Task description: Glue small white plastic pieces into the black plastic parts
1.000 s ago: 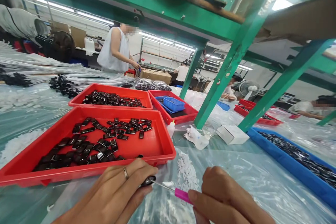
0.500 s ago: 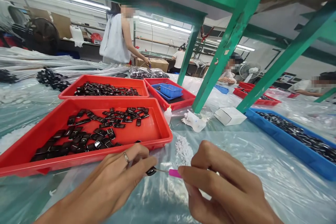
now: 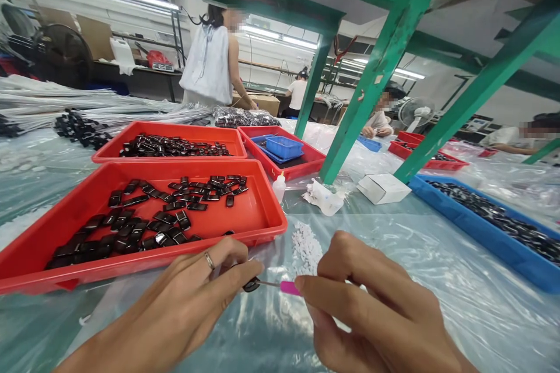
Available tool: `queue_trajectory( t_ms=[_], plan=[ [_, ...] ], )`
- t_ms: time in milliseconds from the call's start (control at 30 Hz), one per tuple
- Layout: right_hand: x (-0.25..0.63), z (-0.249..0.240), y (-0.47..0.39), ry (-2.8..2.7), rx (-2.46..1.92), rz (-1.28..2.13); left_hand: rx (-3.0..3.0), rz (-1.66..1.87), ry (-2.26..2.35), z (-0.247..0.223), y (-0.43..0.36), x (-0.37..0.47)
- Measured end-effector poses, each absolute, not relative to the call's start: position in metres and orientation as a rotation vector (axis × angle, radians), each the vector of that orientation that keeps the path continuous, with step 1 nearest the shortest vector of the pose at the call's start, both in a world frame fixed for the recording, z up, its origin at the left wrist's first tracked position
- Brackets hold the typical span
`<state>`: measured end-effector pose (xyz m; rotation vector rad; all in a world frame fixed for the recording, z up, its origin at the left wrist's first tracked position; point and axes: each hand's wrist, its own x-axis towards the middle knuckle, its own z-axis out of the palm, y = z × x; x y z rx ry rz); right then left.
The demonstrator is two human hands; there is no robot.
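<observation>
Between the fingertips of my left hand (image 3: 205, 282) is a small glossy black part (image 3: 251, 285), mostly covered by the fingers. My right hand (image 3: 371, 303) pinches a thin tool with a pink handle (image 3: 289, 288). Its slim metal shaft (image 3: 269, 284) reaches left and meets the black part; whether the tip is inside it or just touching is hidden. Beyond the tool, a heap of tiny white pieces (image 3: 305, 245) lies on the plastic sheet. Just past my left hand stands a red tray (image 3: 245, 210) with many similar black parts.
Behind sit a second red tray (image 3: 131, 134) and a third with blue baskets (image 3: 284, 145). A small bottle (image 3: 279, 187), a white box (image 3: 383, 188) and a long blue tray (image 3: 481, 227) flank green posts (image 3: 376, 70). Cable bundles (image 3: 131, 108) lie left. Co-workers (image 3: 210, 61) are beyond.
My hands hold nearly the same pose, the tool still against the black part. The standing co-worker in the background has shifted right and turned. The camera view has tilted slightly.
</observation>
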<state>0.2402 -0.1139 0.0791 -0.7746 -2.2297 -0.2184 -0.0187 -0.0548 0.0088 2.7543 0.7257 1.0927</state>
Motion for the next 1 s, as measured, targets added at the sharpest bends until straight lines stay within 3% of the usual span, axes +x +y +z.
queue_trajectory(
  t_ms=[367, 600, 700, 833, 1000],
  plan=[
    [0.238, 0.082, -0.115, -2.221, -0.778, -0.260, 2.782, 1.061, 0.666, 0.003, -0.053, -0.021],
    [0.274, 0.095, -0.093, -1.929, -0.784, -0.186, 2.854, 1.142, 0.920, -0.002, -0.054, -0.020],
    [0.331, 0.103, -0.064, -1.850, -1.198, -0.211, 2.944, 1.150, 0.891, 0.002, -0.052, -0.019],
    [0.395, 0.094, -0.033, -1.976, -1.932, 0.079, 2.979, 1.207, 0.881, -0.003, -0.053, -0.021],
    [0.407, 0.078, -0.030, -2.016, -2.073, 0.084, 2.935, 1.135, 0.937, -0.024, -0.048, -0.032]
  ],
)
